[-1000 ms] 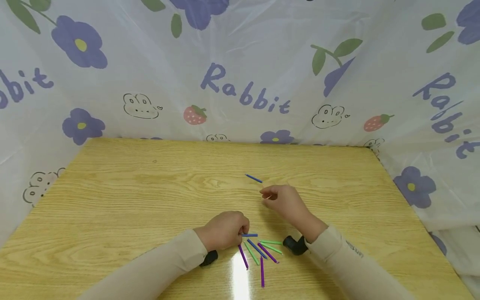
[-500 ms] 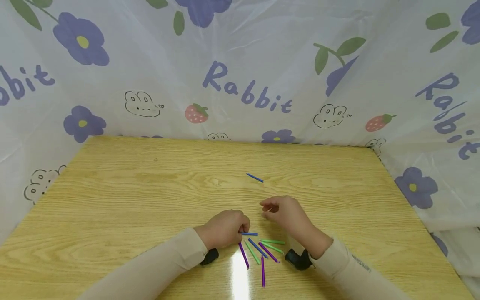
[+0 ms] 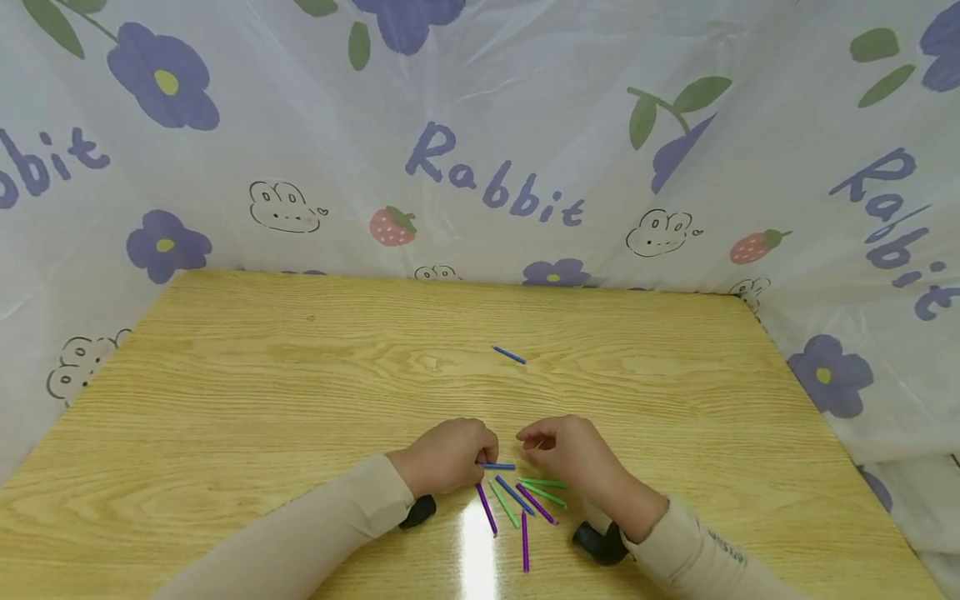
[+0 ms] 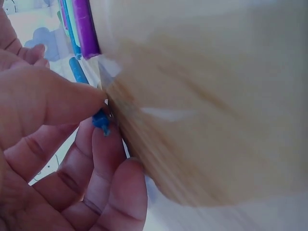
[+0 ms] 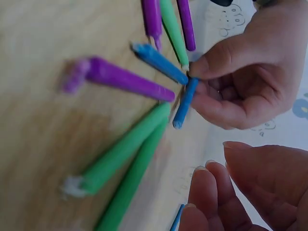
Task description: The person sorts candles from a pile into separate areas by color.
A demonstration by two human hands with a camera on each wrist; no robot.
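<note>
My left hand (image 3: 450, 457) pinches a thin blue candle (image 3: 501, 467) between thumb and fingers, low over the table; its wick end (image 4: 102, 122) pokes out past the thumb in the left wrist view. My right hand (image 3: 581, 462) hovers beside the pile with fingers loosely bent and a gap between thumb and fingertips, nothing visible in it. Below the hands lie a second blue candle (image 3: 515, 496), three purple candles (image 5: 127, 84) and three green candles (image 5: 126, 147), fanned out. Farther off, another blue candle (image 3: 509, 355) lies alone.
The wooden table (image 3: 300, 383) is backed by a white curtain (image 3: 480, 100) printed with flowers and rabbits. Black devices (image 3: 600, 543) sit by both wrists. Light glares off the wood near the front.
My right hand has come down and nearer, from beside the far blue candle to beside the pile. The left hand has stayed at its candle.
</note>
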